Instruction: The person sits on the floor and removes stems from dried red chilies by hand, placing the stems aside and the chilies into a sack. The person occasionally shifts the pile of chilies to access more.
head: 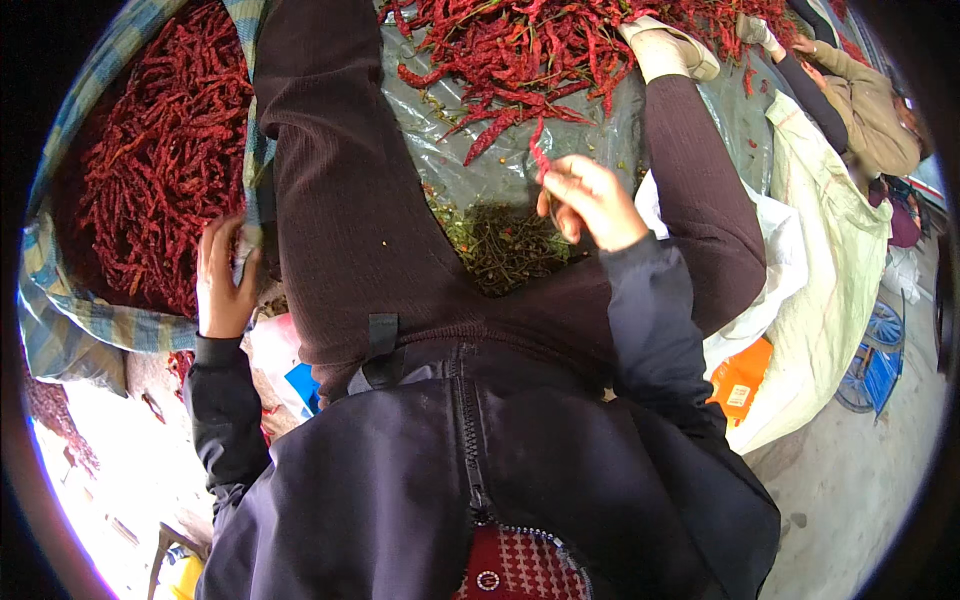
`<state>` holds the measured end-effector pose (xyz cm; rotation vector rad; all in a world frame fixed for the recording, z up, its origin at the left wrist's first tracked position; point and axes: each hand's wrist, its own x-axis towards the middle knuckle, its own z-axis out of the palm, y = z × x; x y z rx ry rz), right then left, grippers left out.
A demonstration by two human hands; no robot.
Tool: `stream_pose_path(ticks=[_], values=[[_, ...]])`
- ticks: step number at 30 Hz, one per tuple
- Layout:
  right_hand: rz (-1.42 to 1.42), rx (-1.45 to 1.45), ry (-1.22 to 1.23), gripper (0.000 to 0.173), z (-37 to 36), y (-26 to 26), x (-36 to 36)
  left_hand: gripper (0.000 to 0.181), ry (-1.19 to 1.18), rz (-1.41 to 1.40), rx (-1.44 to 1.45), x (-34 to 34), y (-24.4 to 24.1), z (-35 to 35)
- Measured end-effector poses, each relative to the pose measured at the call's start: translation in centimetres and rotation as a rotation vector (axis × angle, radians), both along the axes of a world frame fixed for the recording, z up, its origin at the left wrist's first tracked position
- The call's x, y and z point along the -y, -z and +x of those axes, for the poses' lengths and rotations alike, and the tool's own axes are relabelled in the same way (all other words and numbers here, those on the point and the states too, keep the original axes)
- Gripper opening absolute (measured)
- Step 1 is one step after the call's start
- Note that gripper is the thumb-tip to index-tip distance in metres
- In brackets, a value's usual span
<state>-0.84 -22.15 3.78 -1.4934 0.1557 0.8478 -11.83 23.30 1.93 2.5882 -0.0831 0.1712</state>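
Observation:
My right hand (pixel 589 201) pinches a single dried red chili (pixel 538 150) between thumb and fingers, its tip pointing away from me. Beyond it, a heap of red chilies (pixel 525 52) covers part of a clear plastic sheet (pixel 442 154). Between my legs lies a small pile of brown-green stems (pixel 510 244). On the left, my left hand (pixel 225 277) is at the near rim of a blue-and-tan checked sack (pixel 150 334), its fingers on the inner side and thumb apart. Whether it grips the cloth is unclear. Many dried red chilies (pixel 169 165) fill the sack.
At right are a pale woven sack (pixel 817 247), a white plastic bag (pixel 784 240) and an orange packet (pixel 742 382). Another person (pixel 862 105) sits by the chilies at the upper right. A blue wheeled cart (pixel 874 367) stands on the concrete floor (pixel 832 480).

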Motion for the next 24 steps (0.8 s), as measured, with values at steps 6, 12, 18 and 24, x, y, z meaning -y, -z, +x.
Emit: stream_pose_path(ticks=[6, 12, 18, 24], values=[[-0.153, 0.383, -0.141, 0.026, -5.8, 1.3, -3.9, 0.038, 0.747, -0.048, 0.307, 19.1, -3.6, 7.6], [-0.778, 0.59, -0.308, 0.018, -6.6, 0.1, -2.0, 0.013, 0.778, -0.26, -0.072, 25.5, 3.1, 7.1], [-0.748, 0.844, -0.319, 0.017, -6.0, -1.3, -2.3, 0.016, 0.703, -0.608, -0.313, 25.0, 3.8, 7.4], [-0.812, 0.954, -0.331, 0.017, -4.0, -1.5, -4.3, 0.012, 0.402, -0.589, -0.263, 25.0, 3.3, 7.3]])
